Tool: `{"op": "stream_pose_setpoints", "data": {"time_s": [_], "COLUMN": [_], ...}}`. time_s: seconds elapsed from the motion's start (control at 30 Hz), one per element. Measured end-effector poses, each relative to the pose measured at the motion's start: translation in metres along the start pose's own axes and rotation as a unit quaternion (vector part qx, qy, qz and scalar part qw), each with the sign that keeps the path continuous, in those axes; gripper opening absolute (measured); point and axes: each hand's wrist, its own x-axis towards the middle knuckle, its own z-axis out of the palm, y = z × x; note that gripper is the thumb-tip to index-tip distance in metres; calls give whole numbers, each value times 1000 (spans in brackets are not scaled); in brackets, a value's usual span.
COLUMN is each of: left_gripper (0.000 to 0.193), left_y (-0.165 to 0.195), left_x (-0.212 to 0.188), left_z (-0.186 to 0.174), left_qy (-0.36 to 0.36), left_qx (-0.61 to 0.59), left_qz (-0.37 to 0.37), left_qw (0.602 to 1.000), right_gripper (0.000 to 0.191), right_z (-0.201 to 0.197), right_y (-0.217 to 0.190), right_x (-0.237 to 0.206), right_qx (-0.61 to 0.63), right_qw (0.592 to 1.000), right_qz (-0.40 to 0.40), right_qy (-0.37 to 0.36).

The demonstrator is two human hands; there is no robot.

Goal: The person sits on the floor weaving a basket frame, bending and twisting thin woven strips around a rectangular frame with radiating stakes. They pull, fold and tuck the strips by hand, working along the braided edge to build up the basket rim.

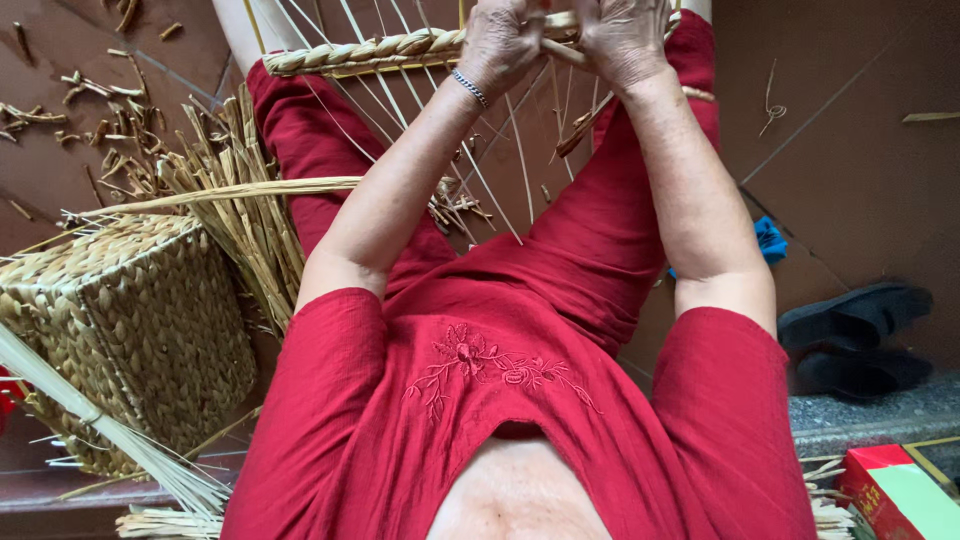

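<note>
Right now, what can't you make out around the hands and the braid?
Head view only:
- Fingertips of the left hand and right hand: cut by the top edge.
- Straw braid: its right end hidden behind both hands.
- Woven basket: its near side is hidden by loose straw.
- Black sandals: in shadow, detail unclear.

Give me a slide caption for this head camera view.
Both hands, left hand and right hand, grip a braided straw rim above red-trousered knees, beside a woven straw basket.

Red embroidered blouse [520, 400], tan woven basket [140, 330], straw-coloured braid [370, 52], black sandals [855, 340].
</note>
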Motion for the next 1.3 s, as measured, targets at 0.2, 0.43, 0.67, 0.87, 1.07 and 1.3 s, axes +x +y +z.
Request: {"op": "stream_pose_setpoints", "data": {"time_s": [0.2, 0.43, 0.67, 0.87, 1.07, 1.3], "left_gripper": [27, 34, 32, 25, 25, 33], "left_y": [10, 29, 30, 42, 55, 42], "left_x": [20, 41, 2, -20, -19, -4], "left_z": [-7, -15, -26, -45, -55, -21], "left_qy": [-97, 17, -6, 81, 191, 17], "left_qx": [-148, 74, -305, -48, -363, 14], "left_qz": [-118, 108, 55, 91, -14, -51], "left_qw": [977, 991, 951, 991, 912, 998], "right_gripper": [11, 49, 31, 38, 42, 21], "right_z": [9, -18, -24, -8, -20, -45], "right_y": [-2, 13, 27, 27, 30, 32], "right_x": [1, 19, 46, 44, 35, 3], "right_qx": [253, 354, 362, 339, 569, 417], "right_qw": [937, 929, 876, 917, 751, 899], "right_qz": [177, 102, 218, 181, 314, 133], "right_qy": [-165, -28, -233, -108, -114, 5]}}
